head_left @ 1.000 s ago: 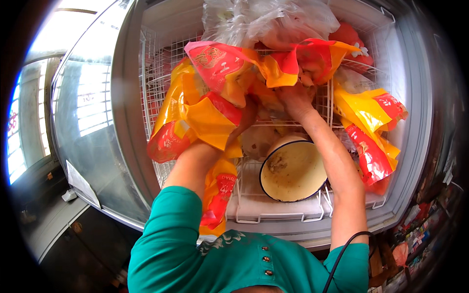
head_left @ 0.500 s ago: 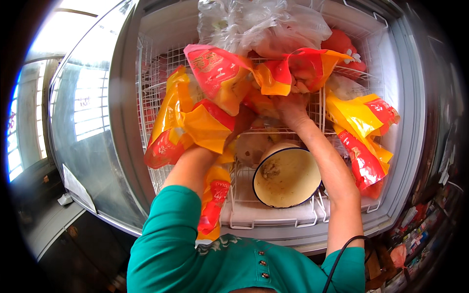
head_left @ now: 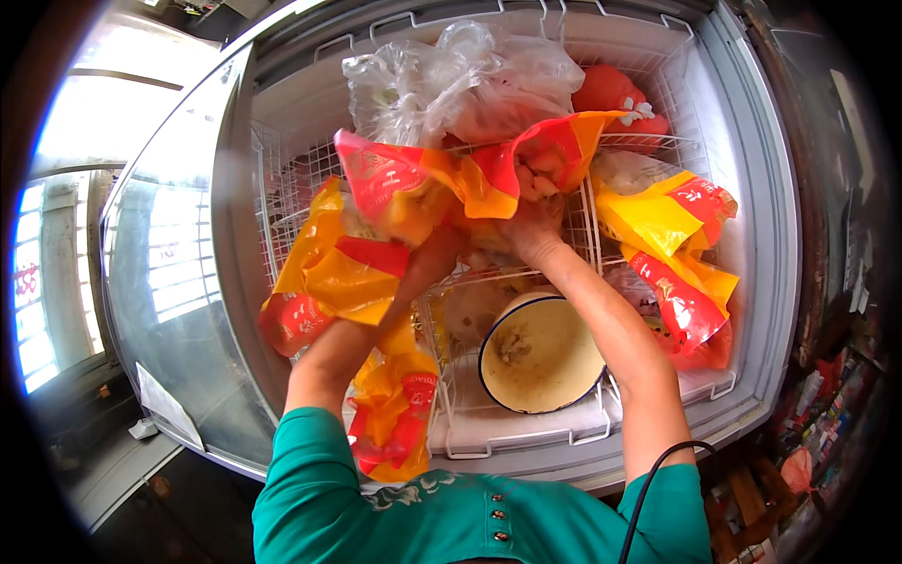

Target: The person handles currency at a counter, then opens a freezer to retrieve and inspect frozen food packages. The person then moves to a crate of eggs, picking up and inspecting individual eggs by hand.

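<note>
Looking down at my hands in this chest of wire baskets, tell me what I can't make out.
All in the head view:
Left hand: fingers hidden behind the open red-and-orange bag; grip can't be told.
Right hand: fingers mostly hidden by the same bag.
Clear plastic bag: crumpled, shiny plastic obscures its contents.
Cream bowl: hides whatever lies beneath it.
Small items at lower right: too small and blurred near the picture's rim.
</note>
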A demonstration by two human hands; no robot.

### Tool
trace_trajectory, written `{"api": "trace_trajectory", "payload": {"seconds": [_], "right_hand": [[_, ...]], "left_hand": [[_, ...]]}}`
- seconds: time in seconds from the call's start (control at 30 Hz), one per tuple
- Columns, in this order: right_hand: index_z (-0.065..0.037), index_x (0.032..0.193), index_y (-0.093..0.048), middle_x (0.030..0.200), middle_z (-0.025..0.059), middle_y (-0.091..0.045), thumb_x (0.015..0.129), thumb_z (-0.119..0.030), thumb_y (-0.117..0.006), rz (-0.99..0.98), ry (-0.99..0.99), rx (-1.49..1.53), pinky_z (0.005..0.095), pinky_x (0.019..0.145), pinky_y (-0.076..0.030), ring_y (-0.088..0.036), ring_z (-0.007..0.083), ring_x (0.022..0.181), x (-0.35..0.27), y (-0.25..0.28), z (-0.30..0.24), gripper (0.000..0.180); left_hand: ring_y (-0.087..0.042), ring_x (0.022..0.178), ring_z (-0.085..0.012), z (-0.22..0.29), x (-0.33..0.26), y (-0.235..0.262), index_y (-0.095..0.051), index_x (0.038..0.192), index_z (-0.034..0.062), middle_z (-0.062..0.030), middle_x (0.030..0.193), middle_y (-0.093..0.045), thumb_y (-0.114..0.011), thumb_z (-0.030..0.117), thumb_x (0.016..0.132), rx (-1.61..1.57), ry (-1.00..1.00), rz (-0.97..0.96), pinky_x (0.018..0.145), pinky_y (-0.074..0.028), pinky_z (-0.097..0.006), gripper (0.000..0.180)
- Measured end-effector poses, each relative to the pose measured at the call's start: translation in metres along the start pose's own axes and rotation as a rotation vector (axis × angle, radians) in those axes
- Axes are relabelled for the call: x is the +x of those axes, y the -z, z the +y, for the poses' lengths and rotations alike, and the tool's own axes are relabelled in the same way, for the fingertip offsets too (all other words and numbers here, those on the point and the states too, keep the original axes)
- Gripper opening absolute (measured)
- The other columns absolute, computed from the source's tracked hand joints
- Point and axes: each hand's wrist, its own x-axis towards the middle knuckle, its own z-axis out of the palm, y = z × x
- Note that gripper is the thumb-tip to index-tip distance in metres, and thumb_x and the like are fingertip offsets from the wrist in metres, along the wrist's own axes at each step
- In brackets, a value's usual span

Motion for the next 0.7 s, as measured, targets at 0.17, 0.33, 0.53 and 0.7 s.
{"api": "trace_trajectory", "payload": {"seconds": [0.17,0.33,0.53,0.7], "right_hand": [[-0.006,0.102,-0.057,0.105,0.0112,-0.056,0.073,-0.014,-0.053,-0.293,0.271,-0.132,0.044,0.085,-0.04,-0.051,0.0285,0.103,-0.026,-0.024,0.024,0.03],[-0.006,0.098,-0.058,0.104,0.0115,-0.054,0.071,-0.01,-0.054,-0.199,0.17,-0.12,0.0424,0.088,-0.035,-0.049,0.0269,0.103,-0.034,0.029,0.038,0.027],[-0.001,0.095,-0.056,0.092,0.0149,-0.055,0.077,-0.004,-0.051,-0.101,0.014,0.268,0.0404,0.079,-0.043,-0.054,0.0316,0.089,-0.05,0.086,0.048,0.019],[0.002,0.091,-0.059,0.085,0.0165,-0.058,0.078,0.001,-0.05,-0.012,-0.052,0.347,0.0358,0.07,-0.046,-0.058,0.0318,0.079,-0.08,0.14,0.03,0.015]], "left_hand": [[-0.059,0.069,-0.0216,0.074,0.01,0.072,-0.057,0.088,0.0033,-0.0111,0.076,-0.06,-0.064,0.017,0.063,-0.44,0.097,-0.083,0.061,-0.047,-0.033,0.029],[-0.059,0.08,-0.014,0.074,0.06,0.078,-0.056,0.099,0.0014,-0.0085,0.084,-0.059,-0.067,0.019,0.066,-0.444,-0.01,0.189,0.067,-0.048,-0.029,0.039],[-0.054,0.097,-0.0212,0.088,0.068,0.088,-0.048,0.118,0.0023,-0.012,0.108,-0.054,-0.067,0.019,0.069,-0.696,-0.049,0.226,0.075,-0.047,-0.031,0.055],[-0.052,0.103,-0.0257,0.077,0.034,0.044,-0.046,0.122,0.0024,-0.0128,0.106,-0.056,-0.063,0.02,0.073,-0.259,-0.107,0.098,0.079,-0.046,-0.037,0.055]]}}
